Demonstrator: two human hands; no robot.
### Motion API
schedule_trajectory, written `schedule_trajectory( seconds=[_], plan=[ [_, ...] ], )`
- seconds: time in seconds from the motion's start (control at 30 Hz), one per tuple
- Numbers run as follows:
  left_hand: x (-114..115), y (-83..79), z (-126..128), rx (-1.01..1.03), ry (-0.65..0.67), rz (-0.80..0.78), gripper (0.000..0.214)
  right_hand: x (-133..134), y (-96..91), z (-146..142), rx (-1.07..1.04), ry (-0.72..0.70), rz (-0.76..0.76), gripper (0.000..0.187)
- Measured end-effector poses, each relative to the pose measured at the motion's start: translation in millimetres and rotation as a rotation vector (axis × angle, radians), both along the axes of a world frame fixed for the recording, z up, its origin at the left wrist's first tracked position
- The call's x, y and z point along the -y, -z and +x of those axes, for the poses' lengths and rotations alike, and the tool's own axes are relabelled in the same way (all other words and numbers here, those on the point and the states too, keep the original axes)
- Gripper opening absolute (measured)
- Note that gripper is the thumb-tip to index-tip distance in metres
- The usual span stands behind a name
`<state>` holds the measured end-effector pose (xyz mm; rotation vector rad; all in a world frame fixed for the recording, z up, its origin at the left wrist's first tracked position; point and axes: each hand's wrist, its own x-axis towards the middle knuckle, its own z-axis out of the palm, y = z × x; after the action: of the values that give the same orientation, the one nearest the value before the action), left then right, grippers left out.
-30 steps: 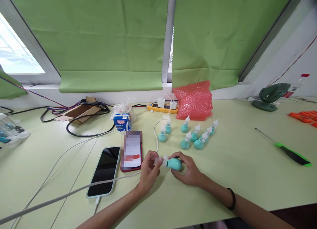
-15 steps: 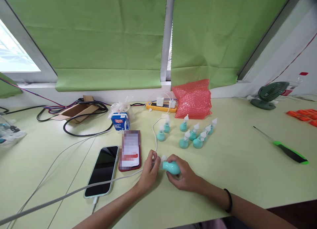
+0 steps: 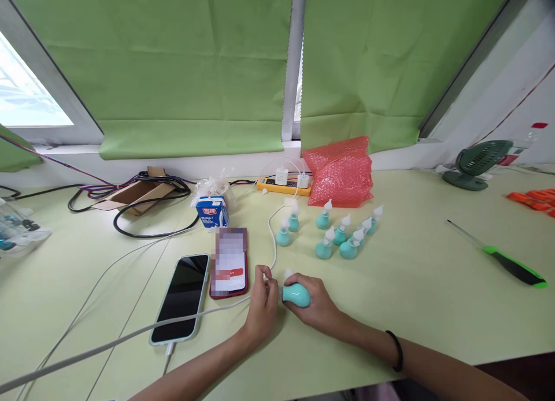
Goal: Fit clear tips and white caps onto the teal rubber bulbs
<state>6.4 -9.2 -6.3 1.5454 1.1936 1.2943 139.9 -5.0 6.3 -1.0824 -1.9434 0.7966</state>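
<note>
both hands work close together over the near part of the pale green surface (image 3: pixel 411 297). the right hand (image 3: pixel 315 304) has a teal bulb (image 3: pixel 296 295) in its grip, thumb on the near side and fingers over the far side, with the rounded end turned to the right. the left hand (image 3: pixel 262 301) has its grip drawn in narrow around the nozzle end of the same piece; the fingers hide most of that end, so exactly how they pinch it i cannot tell. a small whitish part shows just beyond the bulb, between the hands. the bulb lies sideways, nearly level.

beyond the hands stand more teal bulbs with whitish tips: a pair (image 3: pixel 283 236) on the left and a looser cluster (image 3: pixel 348 248) of six on the right, all upright or slightly tilted. behind them a pink bubble-wrap pouch (image 3: pixel 340 175) leans beside an orange power strip (image 3: pixel 284 186) carrying white plugs.

left of the hands lie a red-cased phone (image 3: pixel 230 268) and a dark-screened phone (image 3: pixel 182 297), the latter crossed by a pale cable (image 3: pixel 139 333). a blue milk drink carton (image 3: pixel 212 212) stands beyond them. well to the right lies a green-and-black screwdriver (image 3: pixel 514 265), with a dark green fan (image 3: pixel 472 164) farther back.
</note>
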Motion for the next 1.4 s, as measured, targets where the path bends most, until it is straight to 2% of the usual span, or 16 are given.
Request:
schedule_trajectory(
  seconds=[0.07,0.13,0.2,0.4,0.47,0.57,0.67,0.77,0.83,0.93,1.03,1.17,1.27,1.4],
  plan=[
    [0.9,-0.3,-0.2,0.022,-0.021,-0.048,0.009,0.4,-2.1,-1.9,-0.059,0.004,-0.151,0.015],
    [1.9,-0.4,-1.0,-0.027,-0.033,-0.028,0.009,0.9,-3.4,-2.8,-0.127,0.006,-0.270,0.015],
    [2.6,-0.6,-2.4,-0.103,-0.040,0.023,0.008,1.3,-4.5,-3.1,-0.197,0.009,-0.385,0.018],
    [2.5,-2.1,-7.1,-0.275,-0.019,0.267,0.010,0.6,-12.2,-0.9,-0.260,0.034,-0.924,0.038],
    [2.7,-0.2,-8.4,-0.304,-0.008,0.330,0.009,-0.5,-16.2,0.8,-0.295,-0.007,-1.001,0.041],
    [4.0,6.1,-11.0,-0.326,0.052,0.381,0.009,-2.5,-20.9,4.0,-0.330,-0.153,-1.080,0.036],
    [5.8,12.8,-14.6,-0.344,0.113,0.457,0.009,-3.5,-21.9,7.5,-0.326,-0.252,-1.105,0.035],
    [7.0,11.8,-17.8,-0.357,0.160,0.525,0.010,-4.9,-20.7,11.7,-0.374,-0.239,-1.090,0.040],
    [6.5,5.1,-18.4,-0.331,0.153,0.516,0.016,-7.9,-20.4,15.3,-0.461,-0.187,-1.010,0.038],
    [2.1,-8.0,-16.1,-0.252,0.114,0.423,0.028,-15.9,-21.1,22.6,-0.593,-0.095,-0.841,0.028],
    [-5.1,-13.7,-11.3,-0.520,0.210,0.462,0.041,-23.7,-22.0,30.0,-0.676,-0.015,-0.762,0.024],
    [-11.4,-5.2,-7.2,-0.757,0.254,0.486,0.058,-27.1,-23.7,34.8,-0.760,0.031,-0.753,0.020],
    [-12.8,1.3,-8.2,-0.894,0.319,0.492,0.057,-27.3,-25.7,35.4,-0.786,0.017,-0.719,0.018],
    [-12.1,-0.6,-9.9,-0.993,0.391,0.547,0.045,-27.3,-27.0,34.3,-0.751,-0.067,-0.701,0.017]
  ],
)
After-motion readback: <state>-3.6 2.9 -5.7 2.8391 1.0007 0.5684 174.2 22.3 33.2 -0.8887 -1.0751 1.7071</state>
